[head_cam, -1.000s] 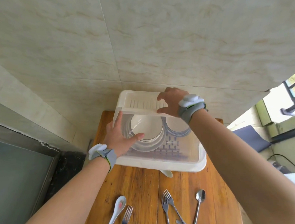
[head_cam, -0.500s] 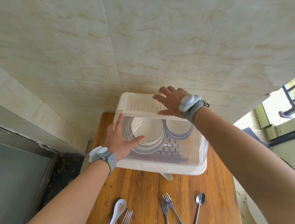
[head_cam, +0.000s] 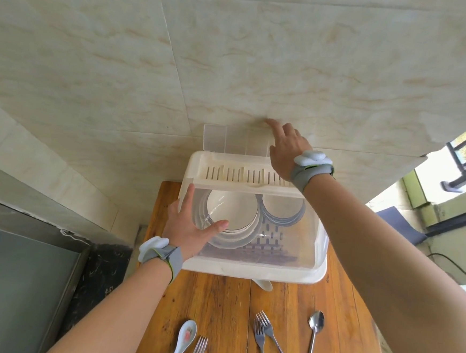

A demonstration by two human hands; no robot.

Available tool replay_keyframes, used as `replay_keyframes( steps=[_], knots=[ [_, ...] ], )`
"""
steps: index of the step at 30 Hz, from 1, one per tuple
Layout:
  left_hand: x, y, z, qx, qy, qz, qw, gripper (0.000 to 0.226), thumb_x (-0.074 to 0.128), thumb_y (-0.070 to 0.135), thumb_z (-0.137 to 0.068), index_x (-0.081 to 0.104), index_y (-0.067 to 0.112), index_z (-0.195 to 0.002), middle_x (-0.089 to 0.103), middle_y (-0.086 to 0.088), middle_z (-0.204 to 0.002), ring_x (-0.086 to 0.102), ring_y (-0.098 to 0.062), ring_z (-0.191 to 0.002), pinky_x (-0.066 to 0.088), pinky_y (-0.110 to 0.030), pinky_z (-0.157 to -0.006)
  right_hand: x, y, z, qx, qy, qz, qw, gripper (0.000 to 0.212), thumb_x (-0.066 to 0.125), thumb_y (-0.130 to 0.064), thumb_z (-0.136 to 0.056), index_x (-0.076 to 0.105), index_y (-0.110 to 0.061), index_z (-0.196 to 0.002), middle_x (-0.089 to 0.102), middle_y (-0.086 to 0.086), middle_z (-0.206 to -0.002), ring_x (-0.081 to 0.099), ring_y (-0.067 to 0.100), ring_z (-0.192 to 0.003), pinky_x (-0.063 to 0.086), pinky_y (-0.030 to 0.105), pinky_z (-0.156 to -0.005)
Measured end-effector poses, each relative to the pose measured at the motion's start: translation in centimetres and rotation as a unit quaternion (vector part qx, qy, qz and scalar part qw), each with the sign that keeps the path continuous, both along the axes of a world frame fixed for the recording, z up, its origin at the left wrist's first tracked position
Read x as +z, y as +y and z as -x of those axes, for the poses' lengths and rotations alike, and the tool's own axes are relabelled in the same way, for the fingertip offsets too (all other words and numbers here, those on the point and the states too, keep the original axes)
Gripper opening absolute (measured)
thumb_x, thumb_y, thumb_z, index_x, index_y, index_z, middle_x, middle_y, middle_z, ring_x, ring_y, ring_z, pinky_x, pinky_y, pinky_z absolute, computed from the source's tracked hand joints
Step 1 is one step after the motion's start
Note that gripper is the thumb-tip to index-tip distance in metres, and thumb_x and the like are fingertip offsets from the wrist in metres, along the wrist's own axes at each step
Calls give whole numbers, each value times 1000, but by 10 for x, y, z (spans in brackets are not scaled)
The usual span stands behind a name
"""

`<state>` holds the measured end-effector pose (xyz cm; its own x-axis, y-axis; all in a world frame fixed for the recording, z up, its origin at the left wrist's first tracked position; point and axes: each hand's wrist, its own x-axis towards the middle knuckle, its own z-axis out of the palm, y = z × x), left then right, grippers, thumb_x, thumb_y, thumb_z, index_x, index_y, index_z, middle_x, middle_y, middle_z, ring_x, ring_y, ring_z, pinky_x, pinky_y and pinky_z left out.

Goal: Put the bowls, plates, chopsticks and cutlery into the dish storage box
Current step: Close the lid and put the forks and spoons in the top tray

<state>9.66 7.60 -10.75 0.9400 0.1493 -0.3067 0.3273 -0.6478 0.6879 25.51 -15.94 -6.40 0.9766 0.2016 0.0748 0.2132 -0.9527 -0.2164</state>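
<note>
Filling the worktop's (head_cam: 224,301) far end, your dish storage box (head_cam: 252,272) holds two upright dish stacks (head_cam: 231,215); your left hand (head_cam: 188,228) lies flat, fingers spread, on its clear cover (head_cam: 299,237), your right hand (head_cam: 284,144) touches the raised flap (head_cam: 215,137) with straight fingers. Three forks (head_cam: 259,337) and two spoons (head_cam: 316,322) lie nearside, bare wood between.

We see the dish storage box (head_cam: 246,272) in matt white plastic with a clear, glossy plastic cover (head_cam: 299,237); the table (head_cam: 221,309) is grainy wood; the forks (head_cam: 262,334) and spoon (head_cam: 315,322) are shiny metal.
</note>
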Motion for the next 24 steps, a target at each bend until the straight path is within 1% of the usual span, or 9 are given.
replay_keyframes(
  steps=[5, 9, 11, 13, 15, 17, 19, 21, 24],
  knots=[
    [0, 2, 0, -6, 10, -5, 1000, 117, 69, 77, -60, -4, 51, -148, 11, -1, -157, 26, -27, -143, 35, -43, -108, -2, -3, 22, 5, 55, 36, 998, 53, 50, -29, -96, 35, -24, -146, 38, 7, -143, 46, 30, -124, 42, 42, -101],
    [5, 1, 2, -21, 33, -27, 999, 115, 63, 81, -62, -9, 52, -147, 2, -2, -159, 23, -33, -144, 31, -46, -111, -3, -6, 77, -2, 76, 15, 997, 43, 46, -31, -97, 45, -25, -140, 40, 5, -143, 47, 29, -125, 43, 43, -102],
    [7, 0, 1, -22, 40, -73, 996, 111, 58, 82, -66, -11, 51, -147, -9, -4, -160, 11, -34, -147, 23, -48, -115, -5, -6, 110, 3, 94, -10, 995, 42, 44, -30, -98, 46, -22, -139, 42, 5, -143, 45, 28, -127, 45, 42, -99],
    [13, -8, 12, -22, 45, -104, 993, 103, 55, 79, -72, -7, 48, -149, -17, -7, -160, -3, -33, -148, 14, -51, -117, -10, -9, 154, 2, 87, -15, 996, 41, 45, -28, -97, 48, -21, -138, 46, 4, -139, 47, 27, -125, 44, 40, -96],
    [16, -19, 18, -19, 4, -133, 991, 84, 54, 67, -84, 11, 41, -151, -14, -11, -160, -5, -34, -147, 14, -50, -116, -19, -13, 184, 3, 63, -27, 998, 40, 48, -24, -97, 49, -20, -136, 48, 4, -138, 48, 27, -124, 42, 39, -98],
    [13, -31, 37, -38, -93, -179, 979, 64, 57, 48, -90, 33, 33, -147, 1, -16, -160, 4, -37, -146, 21, -53, -114, -26, -19, 220, -18, 39, -53, 998, 39, 51, -22, -96, 50, -19, -134, 47, 7, -140, 48, 30, -126, 43, 41, -101],
    [3, -37, 64, -76, -197, -218, 953, 56, 64, 32, -86, 47, 25, -139, 18, -19, -155, 16, -37, -143, 24, -58, -111, -36, -27, 253, -60, 7, -75, 995, 42, 56, -20, -93, 49, -19, -135, 47, 10, -140, 48, 32, -126, 46, 45, -102],
    [-9, -39, 98, -124, -275, -221, 927, 53, 63, 28, -82, 53, 20, -133, 26, -18, -151, 24, -35, -141, 25, -57, -111, -51, -39, 283, -104, -3, -82, 991, 47, 59, -20, -92, 47, -17, -137, 48, 13, -137, 50, 34, -122, 50, 47, -97],
    [-36, -43, 150, -219, -308, -183, 907, 49, 64, 23, -79, 56, 17, -127, 33, -14, -145, 37, -33, -133, 34, -47, -108, -86, -57, 329, -189, 82, -90, 974, 49, 54, -23, -95, 43, -17, -142, 49, 11, -132, 54, 31, -114, 52, 41, -86]
  ],
)
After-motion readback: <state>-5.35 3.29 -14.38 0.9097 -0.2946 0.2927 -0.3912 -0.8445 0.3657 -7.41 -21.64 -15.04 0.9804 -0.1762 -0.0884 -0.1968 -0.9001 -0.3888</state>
